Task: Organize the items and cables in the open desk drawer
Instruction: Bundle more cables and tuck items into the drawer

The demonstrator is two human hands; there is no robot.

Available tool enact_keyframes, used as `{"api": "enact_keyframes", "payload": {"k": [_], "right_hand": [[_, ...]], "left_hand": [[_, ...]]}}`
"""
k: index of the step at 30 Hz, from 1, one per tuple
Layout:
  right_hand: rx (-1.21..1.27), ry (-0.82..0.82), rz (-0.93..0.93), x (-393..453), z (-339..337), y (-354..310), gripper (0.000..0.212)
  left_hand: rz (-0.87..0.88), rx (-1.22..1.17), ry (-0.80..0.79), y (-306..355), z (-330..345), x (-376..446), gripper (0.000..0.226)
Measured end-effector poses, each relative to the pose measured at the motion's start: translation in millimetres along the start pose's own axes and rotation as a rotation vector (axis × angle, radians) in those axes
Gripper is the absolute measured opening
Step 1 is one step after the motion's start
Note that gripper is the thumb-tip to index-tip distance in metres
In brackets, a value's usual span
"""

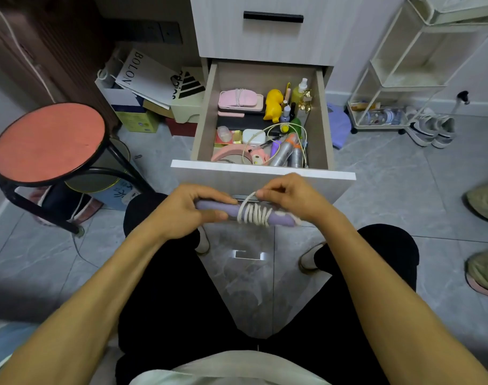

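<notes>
**White cable coiled on the purple device, held in front of the open drawer**

You hold a purple device (223, 211) level in front of the drawer front, above your knees. A white cable (254, 215) is wound around its right half in several close turns. Your left hand (181, 212) has its grip clamped on the left end of the device, thumb on top and fingers underneath. Your right hand (290, 198) pinches the free run of the cable between thumb and forefinger just above the coils, its grip together on the cord.

Behind your hands the drawer (206, 118) stands pulled out. Inside, at the back left, lies a pink case (238, 100) with a cord across it; beside it a yellow duck toy (273, 105) and a cluster of small bottles (298, 93). Nearer the front a loose pale cable (273, 129) loops over a white charger box (253, 137), two silver spray cans (288, 154) and a pink character figure (256, 157).

Left of the drawer stands a stool with a red round seat (48, 143), and paper bags (145, 76) lean by the wall. To the right is a white wire rack (398, 73) with sneakers (431, 129) on the floor next to it.
</notes>
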State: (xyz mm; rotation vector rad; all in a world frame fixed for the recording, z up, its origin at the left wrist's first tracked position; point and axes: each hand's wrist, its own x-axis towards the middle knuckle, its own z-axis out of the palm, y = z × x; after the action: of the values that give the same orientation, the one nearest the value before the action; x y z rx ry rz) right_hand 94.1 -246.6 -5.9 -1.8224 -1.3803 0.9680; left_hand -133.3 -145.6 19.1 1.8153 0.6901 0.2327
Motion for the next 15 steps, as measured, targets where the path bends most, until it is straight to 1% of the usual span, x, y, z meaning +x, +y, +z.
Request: {"api": "enact_keyframes", "payload": {"k": [2,3,5,6,9,11,13,15], "right_hand": [[-0.084,-0.120,0.005,-6,16,0,0.014],[-0.125,-0.130,0.012,-10,26,1,0.016],[-0.009,-0.052,0.031,-17,42,-1,0.020],[0.011,-0.020,0.041,-19,49,0,0.024],[-0.171,-0.023,0.036,-22,58,5,0.035],[-0.315,-0.072,0.008,-25,55,2,0.035],[-0.424,-0.121,-0.018,-26,47,-8,0.024],[-0.517,-0.124,-0.064,-22,34,-22,0.019]], "left_hand": [[-0.028,-0.138,0.067,-3,0,-1,0.030],[-0.045,-0.200,0.115,-5,2,-1,0.030],[-0.076,-0.262,0.222,-12,10,2,0.029],[-0.090,-0.250,0.272,-18,15,4,0.028],[-0.123,-0.088,0.383,-33,25,11,0.025],[-0.120,0.070,0.425,-37,29,15,0.024],[-0.069,0.278,0.398,-35,30,17,0.025],[0.011,0.447,0.310,-31,29,17,0.025]]}}
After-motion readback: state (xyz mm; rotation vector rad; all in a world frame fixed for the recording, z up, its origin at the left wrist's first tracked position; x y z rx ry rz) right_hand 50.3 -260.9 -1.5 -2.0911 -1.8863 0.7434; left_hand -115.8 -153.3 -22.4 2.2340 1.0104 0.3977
